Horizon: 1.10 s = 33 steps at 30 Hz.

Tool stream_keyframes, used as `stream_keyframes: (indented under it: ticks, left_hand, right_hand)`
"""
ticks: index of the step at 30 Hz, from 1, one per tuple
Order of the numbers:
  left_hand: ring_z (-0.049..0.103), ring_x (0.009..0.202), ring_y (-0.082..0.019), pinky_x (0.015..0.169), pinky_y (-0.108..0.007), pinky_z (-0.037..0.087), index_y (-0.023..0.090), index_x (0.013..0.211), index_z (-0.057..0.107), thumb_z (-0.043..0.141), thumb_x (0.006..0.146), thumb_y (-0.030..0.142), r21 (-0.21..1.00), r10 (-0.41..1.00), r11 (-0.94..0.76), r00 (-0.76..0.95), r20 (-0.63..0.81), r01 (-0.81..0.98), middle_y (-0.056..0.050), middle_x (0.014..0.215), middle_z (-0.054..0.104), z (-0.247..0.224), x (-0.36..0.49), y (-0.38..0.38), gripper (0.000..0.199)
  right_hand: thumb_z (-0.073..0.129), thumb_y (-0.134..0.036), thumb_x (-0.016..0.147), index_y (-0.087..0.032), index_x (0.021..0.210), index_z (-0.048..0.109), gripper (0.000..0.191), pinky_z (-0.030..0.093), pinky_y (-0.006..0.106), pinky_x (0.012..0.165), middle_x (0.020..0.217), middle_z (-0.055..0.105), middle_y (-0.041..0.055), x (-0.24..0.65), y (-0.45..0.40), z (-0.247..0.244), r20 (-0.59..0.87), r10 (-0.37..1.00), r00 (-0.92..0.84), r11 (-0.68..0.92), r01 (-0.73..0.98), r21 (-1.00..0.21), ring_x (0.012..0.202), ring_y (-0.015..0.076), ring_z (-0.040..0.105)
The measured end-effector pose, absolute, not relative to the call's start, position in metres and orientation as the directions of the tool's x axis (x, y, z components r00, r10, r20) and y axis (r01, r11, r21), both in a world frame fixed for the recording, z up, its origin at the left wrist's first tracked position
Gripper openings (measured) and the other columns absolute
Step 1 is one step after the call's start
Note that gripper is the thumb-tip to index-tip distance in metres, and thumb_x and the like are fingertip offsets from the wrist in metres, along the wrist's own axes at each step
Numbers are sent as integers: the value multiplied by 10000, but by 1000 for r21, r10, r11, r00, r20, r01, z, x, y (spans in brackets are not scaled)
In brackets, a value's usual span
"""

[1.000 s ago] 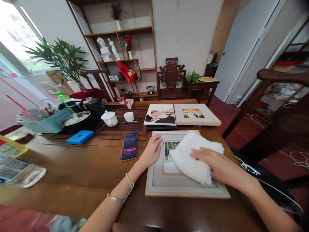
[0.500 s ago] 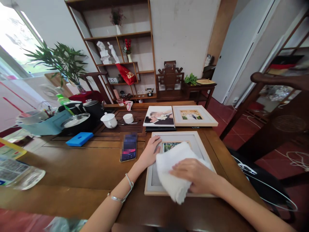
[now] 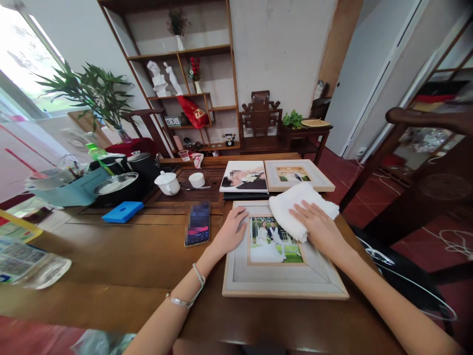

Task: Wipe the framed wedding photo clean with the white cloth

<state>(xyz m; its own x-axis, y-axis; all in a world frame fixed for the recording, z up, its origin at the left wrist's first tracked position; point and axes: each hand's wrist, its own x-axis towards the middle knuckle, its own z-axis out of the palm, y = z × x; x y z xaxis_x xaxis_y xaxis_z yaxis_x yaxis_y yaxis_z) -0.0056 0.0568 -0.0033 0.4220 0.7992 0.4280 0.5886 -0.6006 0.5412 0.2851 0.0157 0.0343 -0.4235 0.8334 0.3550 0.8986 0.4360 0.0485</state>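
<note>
Hiding far-right corner of picture frame (image 3: 281,278), white cloth (image 3: 285,207) under right hand (image 3: 320,228), its grip unclear, left hand (image 3: 232,230) unclenched

My towel (image 3: 291,195) is plain white, my picture frame (image 3: 269,279) pale grey edged in light tan, the tabletop (image 3: 140,256) brown, the floor tiles (image 3: 345,173) dark red

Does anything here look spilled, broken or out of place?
I see no spill or damage on the table. The red item on the back shelf looks askew: it hangs aslant below the white figures. The white cloth overhangs the right edge of the picture frame, but the right hand rests on it, so that seems ordinary.
</note>
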Motion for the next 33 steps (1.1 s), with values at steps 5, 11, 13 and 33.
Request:
stream_keyframes:
  ticks: [5,11,13,33]
  left_hand:
    - [452,1286,-265,1114,-519,348,177,1196,597,460,911,220,541,800,-599,402,446,591,-148,1301,526,-6,-6,57,319]
    - [437,1297,-265,1104,-514,364,171,1222,583,439,911,186,556,772,-636,431,468,535,-164,1325,497,-8,-8,58,342]
    - [435,1298,-265,1110,-517,355,167,1219,585,438,907,177,556,778,-628,431,457,545,-165,1323,499,-7,-8,58,345]
    - [433,1302,-268,1124,-514,336,151,1225,570,450,861,115,535,779,-626,447,439,567,-167,1330,500,-4,-6,57,385]
  right_hand:
    - [464,67,603,-93,1291,565,713,326,501,1105,1335,563,172,263,4,34,283,751,-596,634,771,-59,1335,288,403]
    - [552,-28,684,-182,1260,598,598,386,448,1066,1292,614,100,247,-12,44,225,525,-821,843,465,-270,1265,243,489]
    - [515,-5,724,-183,1263,593,573,361,467,1082,1325,589,97,252,-7,43,241,555,-796,831,518,-201,1284,240,472]
    - [521,-55,717,-128,1227,609,522,435,418,1030,1275,618,147,248,-8,36,302,500,-812,861,505,-66,1208,246,551]
